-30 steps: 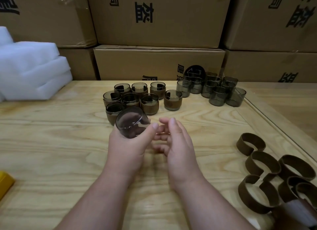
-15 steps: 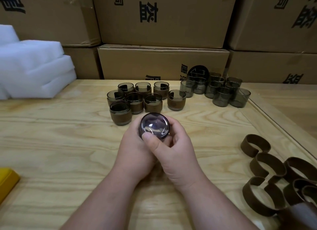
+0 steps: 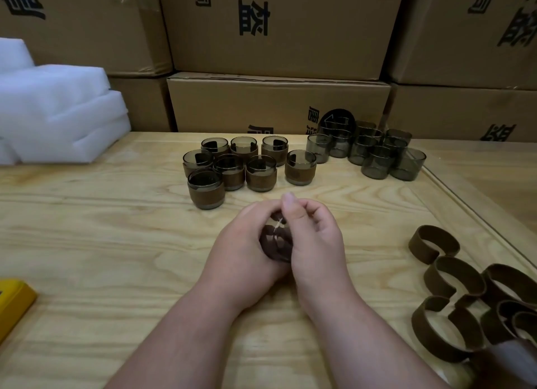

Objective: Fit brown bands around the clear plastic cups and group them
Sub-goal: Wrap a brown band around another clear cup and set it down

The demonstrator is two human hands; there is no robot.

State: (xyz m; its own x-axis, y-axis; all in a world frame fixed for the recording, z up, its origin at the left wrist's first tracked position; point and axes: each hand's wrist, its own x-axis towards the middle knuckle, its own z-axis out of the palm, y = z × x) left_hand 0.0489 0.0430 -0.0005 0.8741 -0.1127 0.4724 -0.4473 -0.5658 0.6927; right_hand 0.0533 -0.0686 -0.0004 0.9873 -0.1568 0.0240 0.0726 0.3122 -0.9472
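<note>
Head view, lower centre of frame: both hands cupped together over the tabletop (image 3: 87, 243), one smoky clear cup (image 3: 276, 243) caught between them. Left hand (image 3: 247, 252) curled under and around the cup's left side; right hand (image 3: 315, 243) wrapped over its right side, thumb raised at the top. Both grips closed on that cup, neither slack. Cup mostly hidden by fingers; apparently tipped on its side with its axis running roughly toward and away from the camera, though exact tilt hard to tell. No band visible on it.

Banded cups (image 3: 247, 168) grouped upright at centre frame, just above the hands. Bare cups (image 3: 374, 153) clustered at upper right of centre, against the cardboard boxes (image 3: 276, 104). Loose brown bands (image 3: 447, 301) heaped at lower right, open C-shapes standing on edge.

Relation that matters for the coming move, as a judgement: bands well off to the right of the held cup, so nearer the right hand; left hand better placed to keep the cup while the right lets go and reaches lower right. Band likely to slide on along the cup's axis, so cup's open or closed end best turned toward the right. Finished group directly ahead, near for setting down.

White foam sheets (image 3: 58, 112) at upper left; yellow object (image 3: 14, 301) at left edge.
</note>
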